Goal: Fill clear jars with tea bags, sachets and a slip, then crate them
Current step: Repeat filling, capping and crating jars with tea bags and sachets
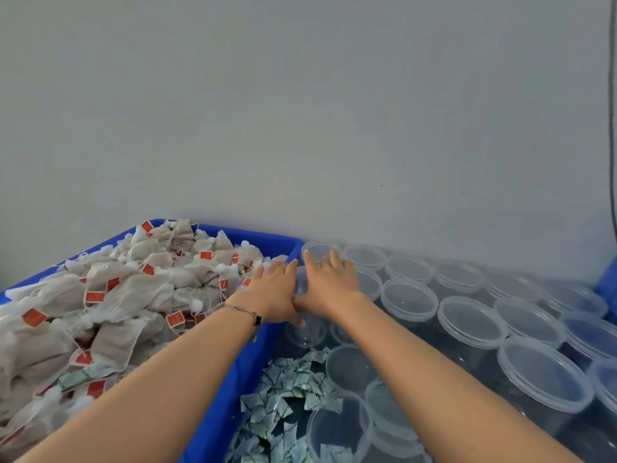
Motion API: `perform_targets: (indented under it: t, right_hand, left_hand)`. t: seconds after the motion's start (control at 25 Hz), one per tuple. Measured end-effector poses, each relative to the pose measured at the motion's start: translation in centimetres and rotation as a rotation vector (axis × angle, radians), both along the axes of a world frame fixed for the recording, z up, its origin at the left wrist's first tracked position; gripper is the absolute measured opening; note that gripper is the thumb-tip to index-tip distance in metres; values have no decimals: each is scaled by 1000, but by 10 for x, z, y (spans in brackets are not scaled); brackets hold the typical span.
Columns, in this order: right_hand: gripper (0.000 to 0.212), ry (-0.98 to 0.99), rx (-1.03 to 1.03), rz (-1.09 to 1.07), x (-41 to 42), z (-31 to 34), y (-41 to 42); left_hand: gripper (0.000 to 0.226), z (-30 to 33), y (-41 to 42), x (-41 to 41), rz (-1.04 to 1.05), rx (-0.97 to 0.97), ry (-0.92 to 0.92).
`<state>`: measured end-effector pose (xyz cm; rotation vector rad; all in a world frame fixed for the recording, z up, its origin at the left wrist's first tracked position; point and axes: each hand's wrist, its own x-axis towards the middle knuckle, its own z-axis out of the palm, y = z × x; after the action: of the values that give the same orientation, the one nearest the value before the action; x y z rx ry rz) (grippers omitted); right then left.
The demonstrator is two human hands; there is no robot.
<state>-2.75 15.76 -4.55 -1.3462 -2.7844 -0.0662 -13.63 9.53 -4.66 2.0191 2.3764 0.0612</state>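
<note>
Both of a person's arms reach to the far end of a packing bench, where the left hand [273, 295] and the right hand [329, 284] meet over a clear jar [302, 285] standing at the far left of a crowd of jars, hard against the wall of a blue crate [257, 359]. The right hand lies across the jar's top with fingers spread and fairly straight; the left comes in beside it, thumb low against the jar's side. Whether either hand has truly closed on the jar cannot be told from here, as the hands hide most of it. The jar looks thin-walled, light and smooth, likely to flex if squeezed and to slip from a loose hold, so a hand on each side of the body just under the rim seems the safest purchase. To the left, the blue crate is heaped with soft cloth tea bags [133, 289] bearing red tags. Near the person lies a scatter of small green-and-white sachets [287, 389] among open jars. To the right, rows of lidded jars [470, 322] stand packed rim to rim, leaving little room to tilt a jar; lifting straight up looks the clearest way out. No slip is visible.
</note>
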Motion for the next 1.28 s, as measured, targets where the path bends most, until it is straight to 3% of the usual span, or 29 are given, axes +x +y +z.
perform_targets:
  t: [0.08, 0.2, 0.32, 0.52, 0.72, 0.8, 0.96, 1.08, 1.28]
  right_hand:
    - [91, 46, -2, -5, -1, -4, 0]
    - [70, 279, -20, 1, 3, -3, -12]
    - [78, 477, -117, -1, 16, 15, -33]
    - [88, 488, -15, 6, 63, 50, -88]
    - [77, 449, -112, 60, 105, 57, -143]
    - [81, 406, -158, 46, 115, 62, -158]
    - [107, 243, -119, -30, 116, 72, -180]
    - [100, 193, -146, -75, 112, 68, -190]
    - [94, 315, -173, -60, 111, 50, -206]
  left_hand:
    - [115, -8, 1, 0, -2, 51, -105]
    - [107, -18, -10, -3, -3, 228, -418]
    - [120, -11, -29, 0, 24, 364, -737]
    - [116, 6, -81, 29, 25, 448, -1011]
    - [75, 18, -134, 67, -141, 438, -892]
    - [82, 18, -149, 76, -123, 466, -837]
    - [99, 14, -170, 82, -170, 485, -643]
    - [97, 6, -182, 79, -216, 504, -636]
    - [88, 3, -194, 68, -257, 507, -582]
